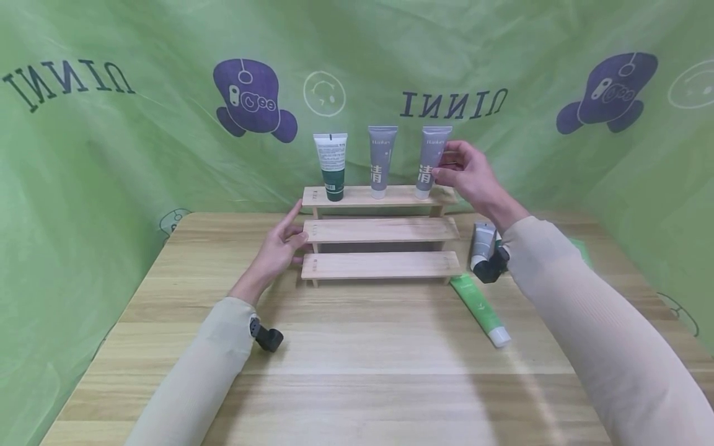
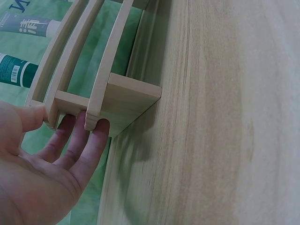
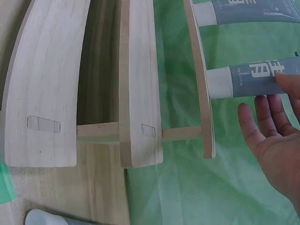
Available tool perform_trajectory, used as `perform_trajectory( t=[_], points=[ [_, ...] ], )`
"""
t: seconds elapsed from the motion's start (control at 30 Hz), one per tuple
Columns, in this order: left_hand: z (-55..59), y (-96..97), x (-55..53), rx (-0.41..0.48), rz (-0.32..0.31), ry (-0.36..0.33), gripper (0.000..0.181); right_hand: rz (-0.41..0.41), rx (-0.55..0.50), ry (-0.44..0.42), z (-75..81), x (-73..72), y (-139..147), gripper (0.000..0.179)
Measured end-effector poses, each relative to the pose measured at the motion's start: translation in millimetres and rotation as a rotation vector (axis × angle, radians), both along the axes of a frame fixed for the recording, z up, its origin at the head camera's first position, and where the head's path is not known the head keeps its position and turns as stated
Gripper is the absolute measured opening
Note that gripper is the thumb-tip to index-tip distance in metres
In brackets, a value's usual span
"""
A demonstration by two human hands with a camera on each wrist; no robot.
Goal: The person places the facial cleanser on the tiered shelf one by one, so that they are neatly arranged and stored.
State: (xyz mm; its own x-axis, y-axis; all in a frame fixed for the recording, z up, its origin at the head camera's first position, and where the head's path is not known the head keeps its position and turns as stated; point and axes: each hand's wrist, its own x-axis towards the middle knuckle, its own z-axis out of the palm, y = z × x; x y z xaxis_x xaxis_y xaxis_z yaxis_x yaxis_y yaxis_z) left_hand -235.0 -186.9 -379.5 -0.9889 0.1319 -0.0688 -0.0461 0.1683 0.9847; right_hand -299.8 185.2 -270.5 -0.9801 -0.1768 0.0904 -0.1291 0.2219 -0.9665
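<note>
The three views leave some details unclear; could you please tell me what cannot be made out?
Head view: the green item at right, partly hidden by the right sleeve.
Head view: the small print on the white-and-green tube, too small to read.
Left wrist view: that tube's top, cut off by the left edge.
Right wrist view: the held grey tube, its top cut off by the right edge.

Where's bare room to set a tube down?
Free: middle shelf, right of the left hand; bottom shelf; table between the sleeves. Crowded: top shelf, three tubes; near bottom shelf's right end, green tube, grey tube.
</note>
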Motion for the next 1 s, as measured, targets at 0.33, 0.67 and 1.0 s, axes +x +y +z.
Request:
perform_trajectory(
  t=[0.33, 0.67, 1.0],
  points=[
    [-0.5, 0.1, 0.3, -0.002, -0.002, -0.011, 0.074, 0.002, 0.020, 0.014, -2.2, 6.0, 12.1, 0.062],
    [-1.2, -1.1, -0.5, 0.001, -0.004, -0.009, 0.074, -0.025, -0.022, -0.047, -6.6, 13.8, 24.7, 0.065],
    [-0.9, -1.5, -0.6, -0.031, -0.009, 0.000, 0.073, -0.012, -0.045, -0.101, -6.6, 30.0, 38.8, 0.068]
  ],
)
